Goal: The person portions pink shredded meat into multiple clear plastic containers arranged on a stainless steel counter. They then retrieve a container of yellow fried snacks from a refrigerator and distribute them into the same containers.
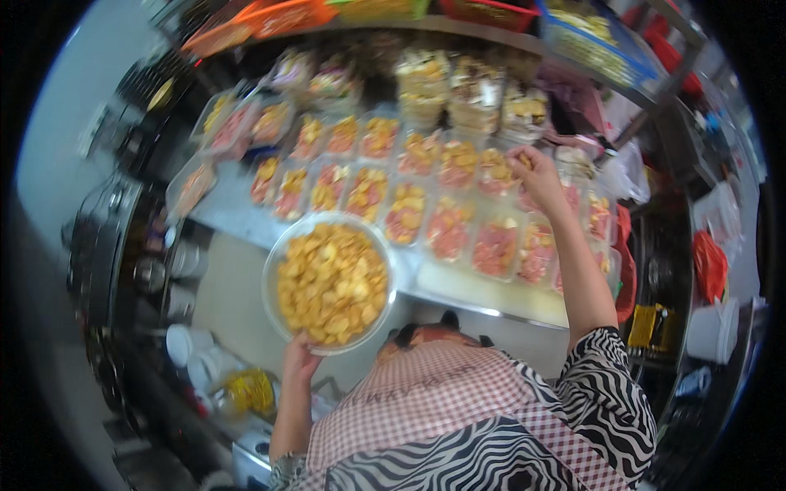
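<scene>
My left hand (303, 356) grips the near rim of a round clear bowl (270, 270), which is full of yellow-brown slices (331, 282) that look like potato. The bowl is held at the counter's near edge, over the floor. My right hand (533, 175) is over the back row of clear plastic tubs, its fingertips pinching a yellowish slice (525, 161) beside a tub of meat and slices (496, 172). Rows of such tubs cover much of the counter; one in the front row (495, 250) shows mostly pink meat. Some details are blurred.
Stacked filled containers (422, 92) stand behind the rows. Above them a shelf (393, 27) carries colored baskets, one of them blue (602, 52). A pale cutting board (485, 291) lies at the counter's near edge. White buckets (187, 344) and a yellow-labelled bottle (249, 391) are at lower left.
</scene>
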Available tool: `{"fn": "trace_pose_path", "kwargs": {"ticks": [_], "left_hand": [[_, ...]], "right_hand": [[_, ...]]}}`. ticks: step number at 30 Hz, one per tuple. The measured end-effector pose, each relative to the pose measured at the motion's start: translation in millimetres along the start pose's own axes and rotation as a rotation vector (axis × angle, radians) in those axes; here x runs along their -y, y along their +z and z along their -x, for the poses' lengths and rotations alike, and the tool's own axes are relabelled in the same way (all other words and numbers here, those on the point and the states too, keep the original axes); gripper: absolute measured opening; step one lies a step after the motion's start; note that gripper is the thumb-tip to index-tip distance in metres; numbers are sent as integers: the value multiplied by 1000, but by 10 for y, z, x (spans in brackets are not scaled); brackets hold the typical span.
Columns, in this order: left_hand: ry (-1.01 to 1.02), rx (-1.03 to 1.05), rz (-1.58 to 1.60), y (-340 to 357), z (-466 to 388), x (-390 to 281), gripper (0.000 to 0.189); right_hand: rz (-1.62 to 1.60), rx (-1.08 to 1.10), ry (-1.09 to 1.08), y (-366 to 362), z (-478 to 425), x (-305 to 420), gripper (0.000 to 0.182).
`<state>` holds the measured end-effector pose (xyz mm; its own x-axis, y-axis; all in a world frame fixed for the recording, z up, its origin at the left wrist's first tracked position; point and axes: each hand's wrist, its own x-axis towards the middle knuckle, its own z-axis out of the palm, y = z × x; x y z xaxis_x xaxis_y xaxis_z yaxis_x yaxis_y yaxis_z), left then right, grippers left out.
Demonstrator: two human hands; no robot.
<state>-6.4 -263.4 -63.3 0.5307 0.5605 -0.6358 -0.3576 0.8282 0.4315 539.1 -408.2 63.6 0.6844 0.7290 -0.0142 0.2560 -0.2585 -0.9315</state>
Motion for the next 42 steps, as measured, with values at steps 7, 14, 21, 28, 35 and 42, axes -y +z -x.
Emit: {"fn": "trace_pose_path", "kwargs": {"ticks": [7,14,21,28,35,42], "left_hand": [[18,55,-49,197,40,-5,74],[65,60,-82,185,42,30,81],[-28,62,-24,116,5,-43,82],[-18,131,-63,174,26,-54,81],[-17,72,-69,103,5,-48,82],[53,63,-74,226,56,-7,83]], "right_hand": [[229,779,-456,2478,727,295,26],[650,611,-584,2885,1397,102,40],[152,443,-562,2814,1328,219,26],[71,466,-402,2688,1257,173,20],[-298,242,57,1721,889,491,15],[-443,-122,-104,612,612,184,19]]}}
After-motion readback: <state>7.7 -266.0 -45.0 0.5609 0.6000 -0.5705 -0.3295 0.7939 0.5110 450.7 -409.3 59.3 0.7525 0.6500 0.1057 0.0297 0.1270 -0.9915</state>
